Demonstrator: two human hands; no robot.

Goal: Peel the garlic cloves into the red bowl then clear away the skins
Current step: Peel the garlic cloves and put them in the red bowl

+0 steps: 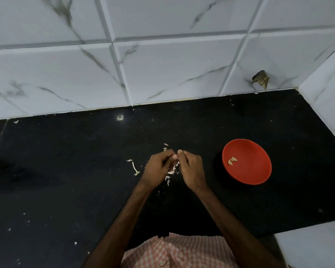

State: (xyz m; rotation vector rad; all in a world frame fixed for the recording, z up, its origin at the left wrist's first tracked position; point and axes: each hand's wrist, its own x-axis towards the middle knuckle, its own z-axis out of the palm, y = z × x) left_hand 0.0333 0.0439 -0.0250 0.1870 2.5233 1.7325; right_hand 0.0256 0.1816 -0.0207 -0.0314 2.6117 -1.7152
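A red bowl point(253, 171) stands on the black counter to the right of my hands, with two or three peeled garlic cloves point(232, 161) lying in its left part. My left hand point(158, 167) and my right hand point(190, 168) meet over the counter, fingertips pinched together on a garlic clove point(176, 163) that is mostly hidden between them. Pale garlic skins point(170, 173) hang and lie just under the hands. More skins point(134, 167) are scattered to the left, and a few bits point(165, 147) lie just beyond the fingers.
The black counter point(75, 171) runs to a marble-tiled wall point(162, 64) at the back and a side wall point(329, 105) at the right. A chipped hole point(260, 79) marks the back tile. Small white flecks dot the counter's near left.
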